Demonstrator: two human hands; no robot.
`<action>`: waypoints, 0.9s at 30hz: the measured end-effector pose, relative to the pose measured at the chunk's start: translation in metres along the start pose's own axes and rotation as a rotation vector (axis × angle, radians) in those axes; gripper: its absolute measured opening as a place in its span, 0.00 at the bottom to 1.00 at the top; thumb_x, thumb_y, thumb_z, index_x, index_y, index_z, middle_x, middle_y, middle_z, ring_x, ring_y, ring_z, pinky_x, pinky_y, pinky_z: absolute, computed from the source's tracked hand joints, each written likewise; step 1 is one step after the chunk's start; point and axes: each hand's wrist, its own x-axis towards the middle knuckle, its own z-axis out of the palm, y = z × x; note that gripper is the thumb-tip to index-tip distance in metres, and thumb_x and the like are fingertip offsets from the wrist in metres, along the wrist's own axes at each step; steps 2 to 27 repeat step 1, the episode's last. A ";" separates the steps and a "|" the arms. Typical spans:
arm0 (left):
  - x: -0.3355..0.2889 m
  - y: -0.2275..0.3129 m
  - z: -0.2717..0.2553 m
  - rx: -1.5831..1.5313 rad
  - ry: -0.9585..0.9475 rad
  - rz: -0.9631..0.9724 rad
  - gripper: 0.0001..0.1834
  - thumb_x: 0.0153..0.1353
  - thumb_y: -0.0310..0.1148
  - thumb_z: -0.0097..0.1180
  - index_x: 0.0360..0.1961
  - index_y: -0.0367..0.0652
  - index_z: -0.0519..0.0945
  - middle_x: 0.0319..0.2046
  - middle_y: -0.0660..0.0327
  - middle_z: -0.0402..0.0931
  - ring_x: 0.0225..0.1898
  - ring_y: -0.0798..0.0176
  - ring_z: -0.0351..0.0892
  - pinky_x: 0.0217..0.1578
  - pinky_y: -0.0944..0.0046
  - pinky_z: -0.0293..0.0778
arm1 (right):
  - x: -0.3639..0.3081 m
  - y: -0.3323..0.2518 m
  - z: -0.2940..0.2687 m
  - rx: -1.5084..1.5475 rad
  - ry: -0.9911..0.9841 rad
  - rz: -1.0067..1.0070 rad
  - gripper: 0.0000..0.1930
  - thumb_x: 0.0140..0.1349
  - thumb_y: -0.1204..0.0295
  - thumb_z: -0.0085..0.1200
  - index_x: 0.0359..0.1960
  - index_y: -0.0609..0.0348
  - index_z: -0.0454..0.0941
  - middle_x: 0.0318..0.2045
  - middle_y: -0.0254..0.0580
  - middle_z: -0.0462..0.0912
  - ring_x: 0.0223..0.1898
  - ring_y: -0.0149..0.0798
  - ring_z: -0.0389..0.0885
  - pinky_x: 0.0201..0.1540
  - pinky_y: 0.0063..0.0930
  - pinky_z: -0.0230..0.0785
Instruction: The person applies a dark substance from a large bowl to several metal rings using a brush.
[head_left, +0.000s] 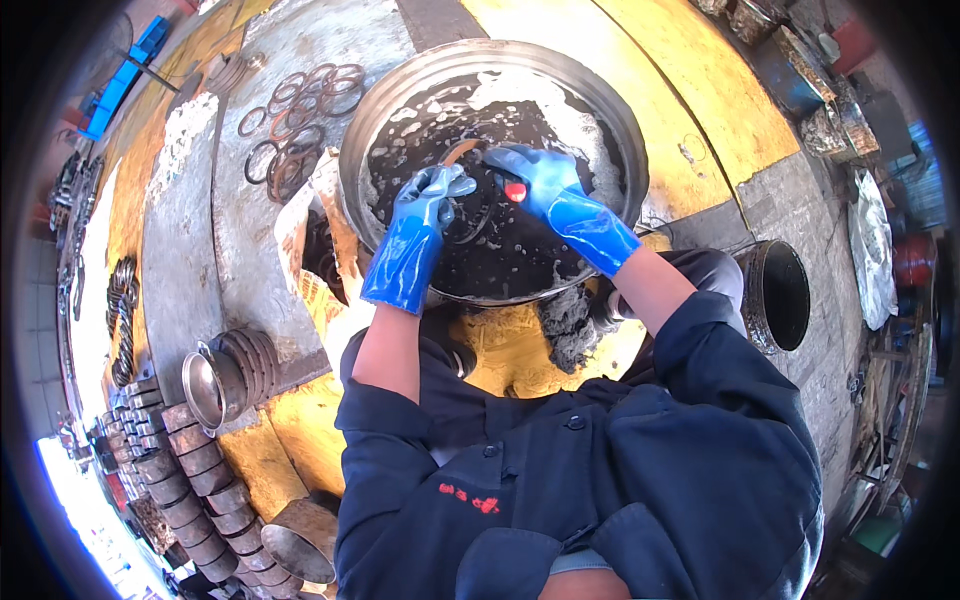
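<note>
A wide round metal basin (352,140) holds dark liquid with patches of white foam. Over it, both my hands wear long blue rubber gloves. My left hand (432,200) is closed, its fingers curled round the left side of a thin metal ring (461,151). The ring's far edge looks rusty brown; its lower part is dark and hard to tell from the liquid. Across from it, my right hand (540,178) is closed round a thing with a rounded red end (515,191). The rest of that thing is hidden by the glove and the dark background.
Several loose rings (300,110) lie left of the basin, near a torn sack (318,235). Stacked metal cylinders (190,480) stand at the lower left, by a metal pot (208,385). A black bucket (776,296) is at my right. Dark sludge (570,330) lies below the basin.
</note>
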 end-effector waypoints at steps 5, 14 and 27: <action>0.003 -0.002 0.004 0.010 -0.008 -0.008 0.17 0.65 0.42 0.58 0.46 0.41 0.78 0.45 0.54 0.83 0.23 0.74 0.78 0.14 0.76 0.58 | -0.004 0.006 0.006 -0.011 0.034 -0.005 0.24 0.58 0.62 0.61 0.59 0.37 0.74 0.56 0.32 0.79 0.48 0.44 0.82 0.52 0.33 0.75; 0.003 -0.002 0.004 0.010 -0.008 -0.008 0.17 0.65 0.42 0.58 0.46 0.41 0.78 0.45 0.54 0.83 0.23 0.74 0.78 0.14 0.76 0.58 | -0.004 0.006 0.006 -0.011 0.034 -0.005 0.24 0.58 0.62 0.61 0.59 0.37 0.74 0.56 0.32 0.79 0.48 0.44 0.82 0.52 0.33 0.75; 0.003 -0.002 0.004 0.010 -0.008 -0.008 0.17 0.65 0.42 0.58 0.46 0.41 0.78 0.45 0.54 0.83 0.23 0.74 0.78 0.14 0.76 0.58 | -0.004 0.006 0.006 -0.011 0.034 -0.005 0.24 0.58 0.62 0.61 0.59 0.37 0.74 0.56 0.32 0.79 0.48 0.44 0.82 0.52 0.33 0.75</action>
